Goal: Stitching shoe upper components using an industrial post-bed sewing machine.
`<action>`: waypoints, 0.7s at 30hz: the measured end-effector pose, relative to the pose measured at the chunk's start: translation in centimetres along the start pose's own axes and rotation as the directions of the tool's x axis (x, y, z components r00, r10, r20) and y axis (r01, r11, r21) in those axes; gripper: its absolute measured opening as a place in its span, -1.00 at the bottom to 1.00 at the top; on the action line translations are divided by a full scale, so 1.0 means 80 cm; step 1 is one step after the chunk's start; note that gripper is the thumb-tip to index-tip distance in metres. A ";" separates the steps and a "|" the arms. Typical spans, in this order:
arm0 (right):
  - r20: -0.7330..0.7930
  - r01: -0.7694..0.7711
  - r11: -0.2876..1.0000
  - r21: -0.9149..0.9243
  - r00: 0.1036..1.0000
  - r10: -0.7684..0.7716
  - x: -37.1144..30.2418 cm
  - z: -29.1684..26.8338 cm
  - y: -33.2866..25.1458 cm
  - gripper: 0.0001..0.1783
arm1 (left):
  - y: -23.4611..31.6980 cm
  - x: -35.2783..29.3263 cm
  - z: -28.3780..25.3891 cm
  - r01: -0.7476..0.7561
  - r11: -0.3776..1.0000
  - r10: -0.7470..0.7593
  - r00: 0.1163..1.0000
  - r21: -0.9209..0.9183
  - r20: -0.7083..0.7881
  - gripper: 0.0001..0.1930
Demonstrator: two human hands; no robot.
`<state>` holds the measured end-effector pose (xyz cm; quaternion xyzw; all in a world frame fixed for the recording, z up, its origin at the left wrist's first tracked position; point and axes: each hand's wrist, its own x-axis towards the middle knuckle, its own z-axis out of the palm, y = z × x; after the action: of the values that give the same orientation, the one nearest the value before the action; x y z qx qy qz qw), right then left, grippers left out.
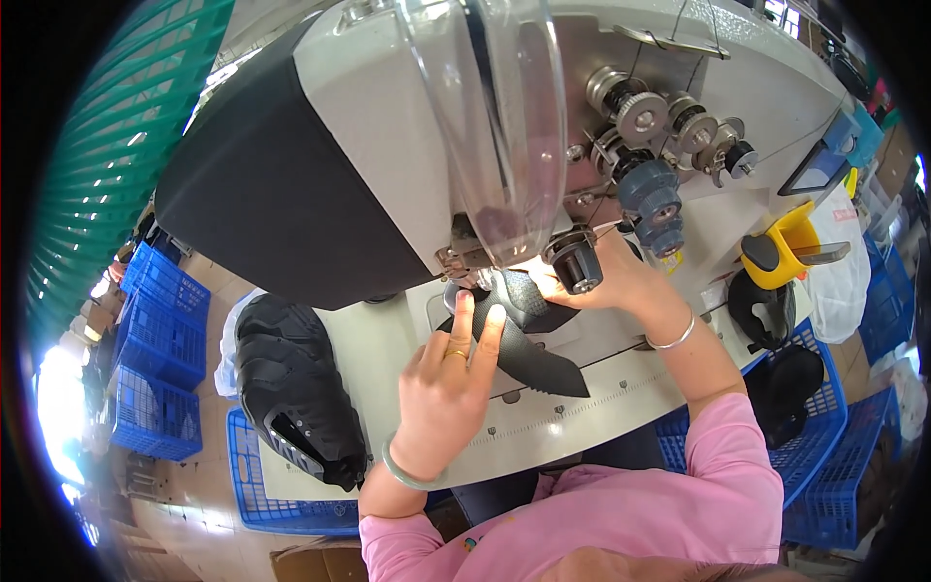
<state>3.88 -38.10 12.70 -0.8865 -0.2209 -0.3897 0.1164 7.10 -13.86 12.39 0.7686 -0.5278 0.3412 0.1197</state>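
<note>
The left hand (448,383) presses spread fingers flat on the black textured shoe-upper piece (529,335); the right hand (606,281) pinches its far edge beneath the grey sewing machine (388,145).

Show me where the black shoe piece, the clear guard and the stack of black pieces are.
Shoe piece (538,354): head view, on its flat lower part.
Clear guard (495,126): head view, on its curved front.
Stack (296,388): head view, on its top piece.

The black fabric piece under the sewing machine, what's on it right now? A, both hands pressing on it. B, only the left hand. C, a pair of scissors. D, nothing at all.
A: the left hand lies flat on the black fabric piece with its fingers stretched toward the needle, and the right hand holds its far edge beneath the sewing machine.
</note>
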 end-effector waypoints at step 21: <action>-0.134 0.300 0.954 -0.022 0.944 -0.300 -0.033 0.017 -0.028 -0.63 | -0.024 0.014 0.011 0.210 0.811 -0.308 0.947 -0.546 -0.093 -0.74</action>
<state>2.12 -36.42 9.89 -0.8140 -0.3446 -0.4624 0.0700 9.36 -14.35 12.81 0.7371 -0.4782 0.2299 0.4184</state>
